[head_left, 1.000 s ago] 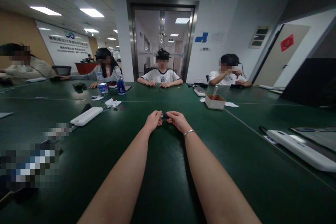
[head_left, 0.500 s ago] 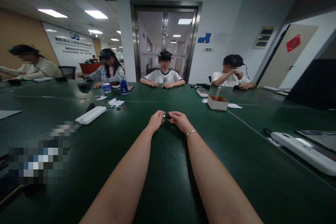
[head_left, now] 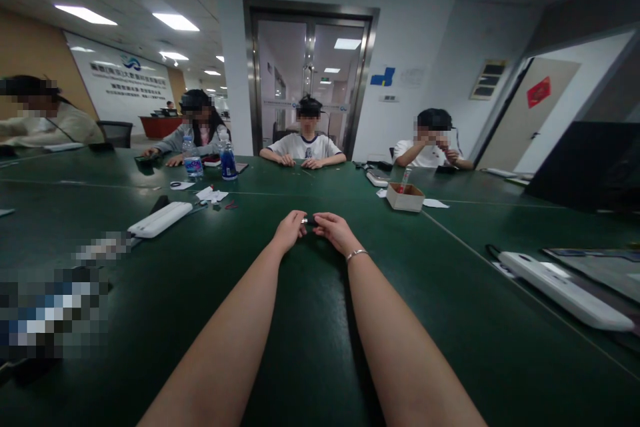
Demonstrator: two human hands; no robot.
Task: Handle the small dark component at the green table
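Just above the green table (head_left: 310,313), both my arms reach forward and my hands meet at a small black object with a shiny silver end (head_left: 309,220). Its exact kind is too small to make out. My left hand (head_left: 289,232) is closed, its thumb and fingers pinching the silver end. My right hand (head_left: 337,232), with a silver bracelet at the wrist, pinches the black end. The fingertips cover part of the object.
Ahead on the right stands a small cardboard box (head_left: 405,200). White power strips (head_left: 163,219) lie on both sides. Two bottles (head_left: 229,163) and paper scraps (head_left: 212,195) are at the far left. Several people in headsets sit across the table.
The whole view has turned slightly right, so everything sits further left. My hands keep the same pinch on the small black object.
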